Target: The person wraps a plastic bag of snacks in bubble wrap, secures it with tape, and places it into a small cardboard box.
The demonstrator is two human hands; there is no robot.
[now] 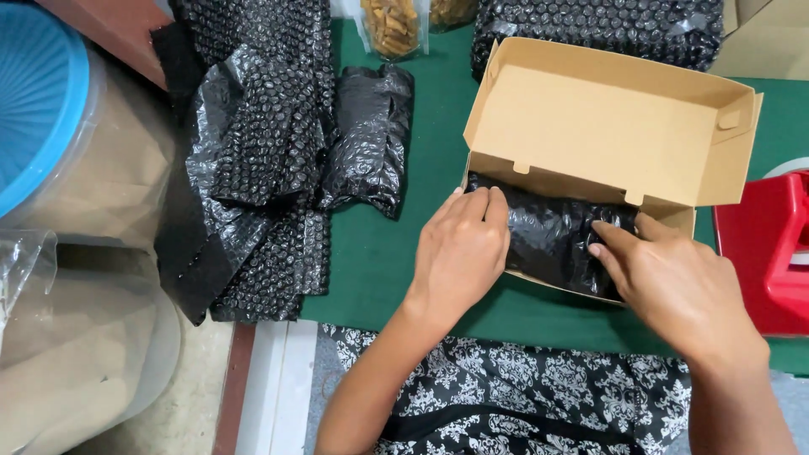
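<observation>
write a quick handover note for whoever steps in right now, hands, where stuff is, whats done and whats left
Left hand: flat on the left end of the black bubble-wrapped bundle.
Right hand: fingers pressing on the bundle's right end.
Bundle lies inside the open cardboard box on the green table, lid flap up.
Done: item wrapped and in the box.
Left: lid not yet shut.
Nearby: loose black bubble wrap to the left, red tape dispenser to the right.
</observation>
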